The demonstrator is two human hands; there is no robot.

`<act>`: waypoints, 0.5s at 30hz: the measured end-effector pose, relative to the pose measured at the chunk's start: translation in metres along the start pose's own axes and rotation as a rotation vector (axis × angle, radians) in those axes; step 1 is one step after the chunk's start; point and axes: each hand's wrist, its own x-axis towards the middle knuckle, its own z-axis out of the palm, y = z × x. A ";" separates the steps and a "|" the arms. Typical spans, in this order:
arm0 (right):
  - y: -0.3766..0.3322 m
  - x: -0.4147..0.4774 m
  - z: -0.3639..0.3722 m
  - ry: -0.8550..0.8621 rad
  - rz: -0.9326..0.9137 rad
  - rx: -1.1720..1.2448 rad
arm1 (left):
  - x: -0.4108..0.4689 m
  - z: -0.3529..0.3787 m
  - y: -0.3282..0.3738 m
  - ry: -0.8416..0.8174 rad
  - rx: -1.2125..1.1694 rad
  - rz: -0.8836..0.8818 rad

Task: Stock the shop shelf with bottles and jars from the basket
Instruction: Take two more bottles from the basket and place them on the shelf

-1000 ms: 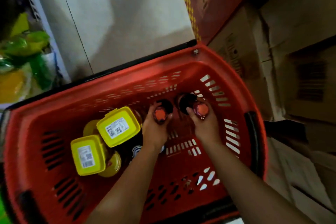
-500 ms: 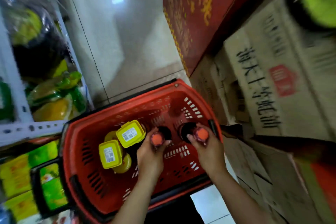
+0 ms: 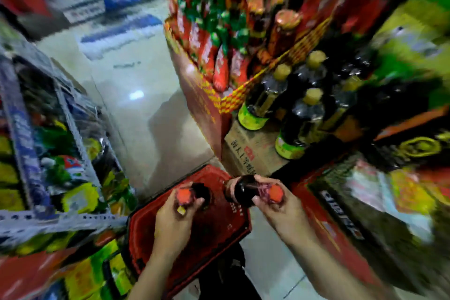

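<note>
left hand [image 3: 174, 217] closed on orange-capped dark bottle [image 3: 188, 198] above basket [image 3: 146, 234] | right hand [image 3: 280, 212] clasps second bottle [image 3: 246, 190] past basket's far rim | likely glass: heavy, slick, breakable; hold body, not cap | shelf bottles [image 3: 302, 117] beyond basket

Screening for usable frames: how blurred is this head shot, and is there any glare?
Head view: heavy motion blur toward the edges; both hands' bottles, left and right, stay recognisable near centre; glare spot on the floor; wide-angle bending of the shelves.
</note>
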 end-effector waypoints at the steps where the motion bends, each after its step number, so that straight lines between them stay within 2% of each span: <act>1: -0.012 -0.020 -0.010 0.028 -0.019 0.008 | -0.006 -0.009 0.017 -0.049 -0.003 0.055; 5: -0.037 -0.093 -0.044 0.141 -0.085 0.011 | -0.028 -0.032 0.056 -0.141 -0.062 0.129; 7: -0.036 -0.144 -0.058 0.254 -0.102 0.065 | -0.047 -0.031 0.071 -0.283 -0.050 0.179; 10: -0.031 -0.209 -0.072 0.445 -0.099 0.110 | -0.068 -0.018 0.090 -0.393 0.011 0.262; 15: 0.018 -0.336 -0.091 0.867 -0.038 0.215 | -0.122 0.029 0.112 -0.646 0.029 0.411</act>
